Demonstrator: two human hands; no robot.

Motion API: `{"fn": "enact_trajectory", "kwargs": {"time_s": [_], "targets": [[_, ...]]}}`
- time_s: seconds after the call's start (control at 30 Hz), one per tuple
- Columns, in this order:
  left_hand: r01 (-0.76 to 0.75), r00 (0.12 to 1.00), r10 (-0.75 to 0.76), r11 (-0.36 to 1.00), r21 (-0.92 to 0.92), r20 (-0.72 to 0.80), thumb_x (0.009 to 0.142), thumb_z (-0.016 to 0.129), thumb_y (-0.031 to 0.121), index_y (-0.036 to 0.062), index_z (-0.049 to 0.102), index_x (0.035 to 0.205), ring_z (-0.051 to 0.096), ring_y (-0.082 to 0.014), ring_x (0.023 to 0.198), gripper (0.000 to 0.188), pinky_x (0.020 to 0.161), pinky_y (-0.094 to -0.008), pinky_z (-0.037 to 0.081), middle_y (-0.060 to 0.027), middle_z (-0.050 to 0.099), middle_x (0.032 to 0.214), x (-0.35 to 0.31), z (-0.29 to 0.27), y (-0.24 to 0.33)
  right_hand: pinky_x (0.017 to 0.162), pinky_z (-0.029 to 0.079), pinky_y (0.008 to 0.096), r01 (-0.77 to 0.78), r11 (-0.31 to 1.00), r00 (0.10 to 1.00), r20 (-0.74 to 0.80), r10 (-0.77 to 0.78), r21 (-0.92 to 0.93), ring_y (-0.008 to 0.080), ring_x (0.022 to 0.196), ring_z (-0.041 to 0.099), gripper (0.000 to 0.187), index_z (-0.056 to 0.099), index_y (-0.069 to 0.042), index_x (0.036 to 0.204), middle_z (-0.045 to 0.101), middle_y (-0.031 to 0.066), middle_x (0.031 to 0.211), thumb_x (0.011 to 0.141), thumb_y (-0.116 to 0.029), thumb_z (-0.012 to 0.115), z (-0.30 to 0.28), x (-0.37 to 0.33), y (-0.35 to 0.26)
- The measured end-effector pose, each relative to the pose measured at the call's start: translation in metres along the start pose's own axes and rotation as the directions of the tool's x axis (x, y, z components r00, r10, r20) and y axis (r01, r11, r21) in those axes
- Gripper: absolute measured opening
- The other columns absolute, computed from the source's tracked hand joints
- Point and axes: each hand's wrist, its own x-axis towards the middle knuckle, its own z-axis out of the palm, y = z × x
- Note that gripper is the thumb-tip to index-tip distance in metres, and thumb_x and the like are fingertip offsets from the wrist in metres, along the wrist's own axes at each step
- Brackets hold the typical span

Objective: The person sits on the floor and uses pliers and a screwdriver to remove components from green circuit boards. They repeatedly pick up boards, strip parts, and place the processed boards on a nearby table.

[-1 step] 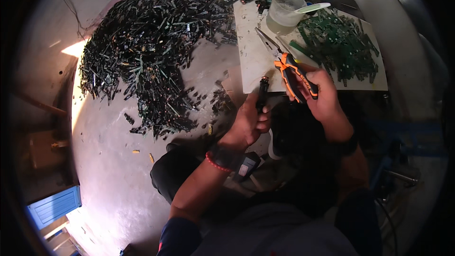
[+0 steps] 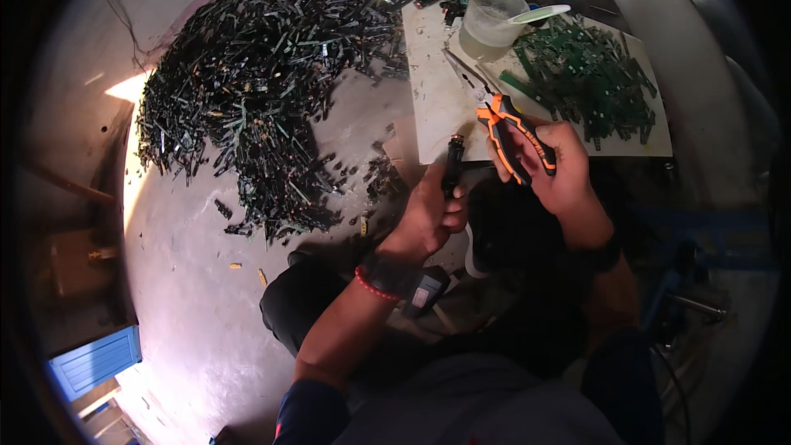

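Holding a dark piece upright in a closed fist, the left hand presents its coppery end beside the near edge of the white board. The right hand is wrapped around the orange-handled pliers; their handles stand spread, their nose points away over the board, and nothing is seen between the jaws. Pliers and piece are near each other but apart, so no contact is recorded at this moment. Whether the piece is whole or partly taken apart cannot be told, as the fingers cover its lower part. As to progress, the work in hand is judged to be under way and well short of finished. On the right of the board lies a heap of green strips, apparently sorted stock. On the floor to the left spreads a far larger dark heap, touched by neither hand; whether it is waiting material or discard cannot be established. A few yellow bits lie loose near it. Behind the pliers stands a clear tub of cloudy liquid, a pale-handled tool at its rim; neither is in use.
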Motion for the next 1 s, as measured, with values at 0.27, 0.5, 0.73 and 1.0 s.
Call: {"fn": "enact_trajectory", "kwargs": {"time_s": [0.27,0.5,0.73,1.0], "targets": [[-0.046,0.999,0.046,0.999,0.004,-0.018,0.096,0.024,0.045,0.0136,0.037,0.066,0.016,-0.0062,0.040,0.045,0.036,-0.0218,0.014,0.0080,0.022,0.051,-0.001,-0.005,-0.001,0.064,0.041,0.0256,-0.210,0.976,0.947,0.238,0.216,-0.051,0.0144,0.071,0.053,0.039,0.049,0.003,0.117,0.057,0.0090,0.086,0.087,-0.023,0.047,-0.005,-0.028,-0.003],[-0.041,0.995,0.038,0.999,-0.024,-0.094,0.096,0.023,0.047,0.0123,0.037,0.064,0.017,-0.0064,0.040,0.049,0.036,-0.0221,0.014,0.0065,0.023,0.052,-0.005,0.002,0.000,0.045,0.039,0.0203,-0.414,0.808,0.827,0.197,0.527,-0.420,0.0100,0.067,0.058,0.034,0.057,-0.002,0.110,0.063,0.0067,0.087,0.082,-0.020,0.050,-0.009,-0.046,-0.012],[-0.053,0.995,0.054,0.999,0.006,-0.078,0.096,0.025,0.047,0.0118,0.038,0.065,0.019,-0.0077,0.040,0.049,0.037,-0.0224,0.016,0.0053,0.025,0.051,-0.003,-0.005,-0.002,0.048,0.048,0.0237,-0.509,0.759,0.790,0.129,0.599,-0.406,0.0156,0.080,0.063,0.034,0.055,0.000,0.112,0.063,0.0068,0.096,0.082,-0.017,0.051,-0.014,-0.053,-0.011],[-0.067,0.968,0.091,0.992,0.108,-0.234,0.096,0.025,0.049,0.0117,0.039,0.065,0.019,-0.0071,0.040,0.050,0.036,-0.0219,0.015,0.0056,0.025,0.050,0.000,-0.002,-0.005,0.051,0.050,0.0244,-0.579,0.742,0.760,0.106,0.641,-0.339,0.0157,0.080,0.063,0.032,0.057,0.002,0.106,0.063,0.0086,0.095,0.084,-0.020,0.048,-0.010,-0.054,-0.005]]}}
